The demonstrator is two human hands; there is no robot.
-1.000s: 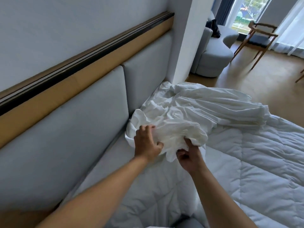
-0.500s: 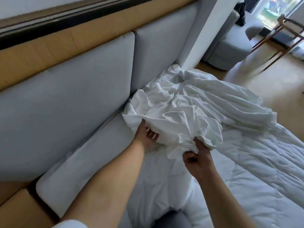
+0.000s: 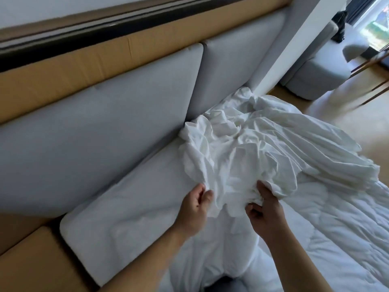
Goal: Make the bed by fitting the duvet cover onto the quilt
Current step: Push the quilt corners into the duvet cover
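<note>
A grey padded headboard (image 3: 117, 114) of 2 panels runs along the wall under a tan band (image 3: 105, 60) and a dark rail (image 3: 63, 42). Past a white pillar (image 3: 294, 45) stands a grey sofa (image 3: 315, 79) on the wooden floor (image 3: 341, 119), with blurred wooden chair legs (image 3: 374, 85) just beside it.

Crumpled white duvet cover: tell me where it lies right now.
In the head view, the crumpled white duvet cover lies mid-frame on the white quilt, against the grey padded headboard; both hands grip its near edge.
</note>
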